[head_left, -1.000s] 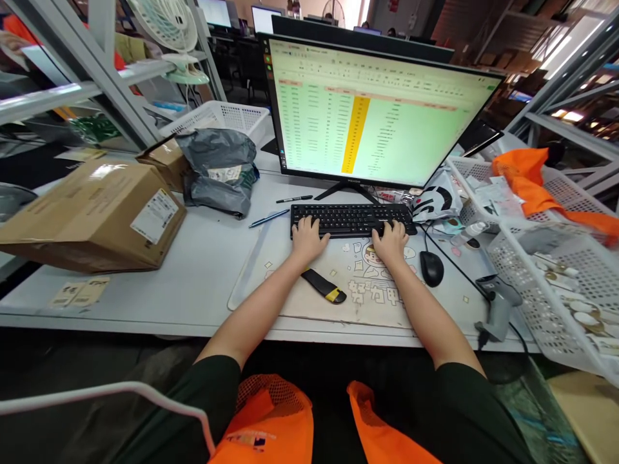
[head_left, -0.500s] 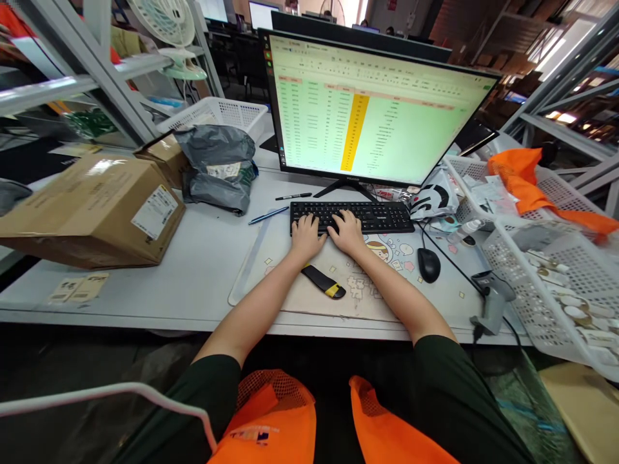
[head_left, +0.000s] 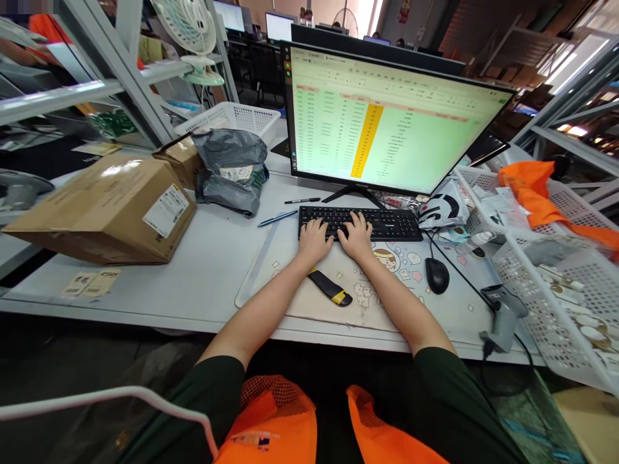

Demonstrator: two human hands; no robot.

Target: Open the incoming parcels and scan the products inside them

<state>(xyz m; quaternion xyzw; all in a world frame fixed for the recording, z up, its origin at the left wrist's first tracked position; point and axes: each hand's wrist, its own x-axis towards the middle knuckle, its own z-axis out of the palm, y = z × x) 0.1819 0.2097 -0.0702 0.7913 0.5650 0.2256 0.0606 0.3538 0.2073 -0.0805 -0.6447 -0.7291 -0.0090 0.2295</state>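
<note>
Typing is judged in hand: left hand (head_left: 314, 239) and right hand (head_left: 356, 236) are laid on the keyboard (head_left: 389, 224) near the tabletop's (head_left: 207, 270) far edge, fingers (head_left: 360, 220) spread, nothing gripped; light, exact key presses are called for next.

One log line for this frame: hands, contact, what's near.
left hand: on keyboard | right hand: on keyboard, beside left | near: mouse, black-yellow tool | monitor: spreadsheet
</note>
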